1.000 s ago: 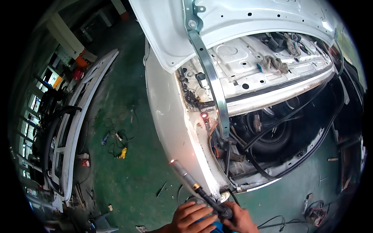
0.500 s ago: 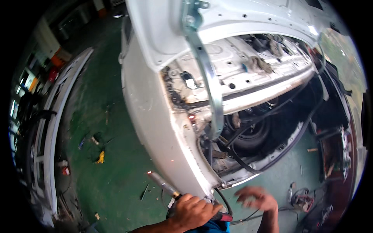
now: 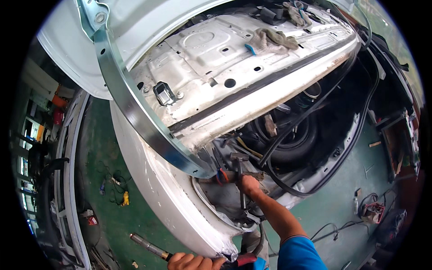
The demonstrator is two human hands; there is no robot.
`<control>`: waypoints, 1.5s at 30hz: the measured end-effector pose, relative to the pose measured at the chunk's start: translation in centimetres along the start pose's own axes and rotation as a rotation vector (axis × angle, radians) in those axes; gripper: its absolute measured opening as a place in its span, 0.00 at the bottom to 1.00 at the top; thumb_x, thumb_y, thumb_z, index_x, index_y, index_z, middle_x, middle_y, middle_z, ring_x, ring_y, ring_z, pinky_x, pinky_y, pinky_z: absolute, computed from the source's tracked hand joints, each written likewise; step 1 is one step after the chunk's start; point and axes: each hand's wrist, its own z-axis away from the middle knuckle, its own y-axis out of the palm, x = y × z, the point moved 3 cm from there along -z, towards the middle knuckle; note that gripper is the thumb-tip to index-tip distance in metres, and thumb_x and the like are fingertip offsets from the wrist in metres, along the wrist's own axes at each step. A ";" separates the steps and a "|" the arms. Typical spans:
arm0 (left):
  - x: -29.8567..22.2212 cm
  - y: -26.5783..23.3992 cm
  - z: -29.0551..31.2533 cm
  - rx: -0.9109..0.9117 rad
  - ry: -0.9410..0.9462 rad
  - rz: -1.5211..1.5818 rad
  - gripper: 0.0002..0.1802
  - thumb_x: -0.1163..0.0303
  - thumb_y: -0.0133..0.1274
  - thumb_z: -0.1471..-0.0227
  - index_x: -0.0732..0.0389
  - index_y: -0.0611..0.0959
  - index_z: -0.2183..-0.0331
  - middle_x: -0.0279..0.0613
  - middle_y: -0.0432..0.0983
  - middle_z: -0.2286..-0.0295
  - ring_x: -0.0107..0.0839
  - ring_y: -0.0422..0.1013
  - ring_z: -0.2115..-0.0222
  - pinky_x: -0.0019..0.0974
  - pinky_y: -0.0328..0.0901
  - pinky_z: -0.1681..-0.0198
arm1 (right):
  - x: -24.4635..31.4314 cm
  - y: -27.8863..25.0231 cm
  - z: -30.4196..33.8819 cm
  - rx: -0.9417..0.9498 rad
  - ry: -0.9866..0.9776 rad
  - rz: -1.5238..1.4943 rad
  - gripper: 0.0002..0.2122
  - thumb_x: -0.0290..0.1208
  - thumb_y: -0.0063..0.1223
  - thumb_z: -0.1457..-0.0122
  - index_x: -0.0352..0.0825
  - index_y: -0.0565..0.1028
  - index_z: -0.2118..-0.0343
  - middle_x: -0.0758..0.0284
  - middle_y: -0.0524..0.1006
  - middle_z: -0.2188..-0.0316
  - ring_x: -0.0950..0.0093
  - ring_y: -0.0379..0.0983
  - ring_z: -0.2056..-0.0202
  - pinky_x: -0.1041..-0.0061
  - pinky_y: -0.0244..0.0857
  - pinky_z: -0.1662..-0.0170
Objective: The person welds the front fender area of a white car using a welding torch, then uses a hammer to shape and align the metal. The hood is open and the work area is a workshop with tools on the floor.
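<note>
My left hand (image 3: 193, 262), at the lower edge, is wrapped round the grip of a welding torch (image 3: 150, 246). The torch's metal nozzle points left, with a faint glow at its tip, over the green floor beside the white car body (image 3: 166, 202). Reaching into the open trunk, my right hand (image 3: 249, 185) is closed round the handle of a hammer (image 3: 240, 157). The hammer's head points away from me; the handle's end shows below the hand. Just left of it lie pliers (image 3: 221, 175) with orange and blue handles. A rusty-brown bar (image 3: 207, 179) lies under them.
A curved metal hinge arm (image 3: 130, 108) of the raised lid comes down left of my right hand. Black rubber seal (image 3: 346, 164) hangs along the trunk opening. Gloves (image 3: 270, 41) lie on the white panel. Cables (image 3: 335, 229) and a yellow plug (image 3: 125, 198) are on the floor.
My right hand, empty and open near the car's rear corner before, has reached forward into the trunk and taken hold of the hammer. The torch stays in my left hand; the view has shifted.
</note>
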 end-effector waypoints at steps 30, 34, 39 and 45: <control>-0.4 0.6 -1.4 -0.045 0.010 0.038 0.27 0.52 0.64 0.49 0.52 0.67 0.86 0.35 0.63 0.86 0.36 0.65 0.83 0.41 0.58 0.77 | -9.9 -0.9 -0.5 0.122 0.009 0.081 0.18 0.45 0.58 0.46 0.36 0.80 0.58 0.54 0.81 0.63 0.54 0.79 0.58 0.60 0.72 0.54; -0.6 1.0 -1.9 0.003 0.043 0.053 0.27 0.53 0.64 0.49 0.52 0.67 0.86 0.35 0.62 0.86 0.35 0.63 0.83 0.40 0.57 0.77 | -10.6 1.4 -1.2 0.135 -0.084 0.039 0.16 0.42 0.58 0.47 0.31 0.80 0.65 0.52 0.81 0.65 0.53 0.79 0.59 0.58 0.72 0.55; -0.3 1.1 -1.3 0.066 0.077 0.029 0.26 0.53 0.61 0.46 0.52 0.68 0.86 0.34 0.61 0.86 0.33 0.62 0.84 0.38 0.57 0.76 | -8.8 1.0 -4.6 -0.089 -0.078 -0.002 0.10 0.33 0.54 0.47 0.32 0.79 0.67 0.50 0.80 0.64 0.53 0.79 0.59 0.58 0.73 0.55; 0.2 1.2 -0.6 0.212 0.102 0.014 0.27 0.49 0.60 0.46 0.51 0.68 0.86 0.32 0.61 0.86 0.32 0.62 0.83 0.38 0.57 0.76 | -3.8 -1.3 -13.3 -0.406 -0.175 -0.079 0.13 0.32 0.45 0.41 0.34 0.74 0.55 0.54 0.75 0.54 0.55 0.70 0.48 0.60 0.68 0.47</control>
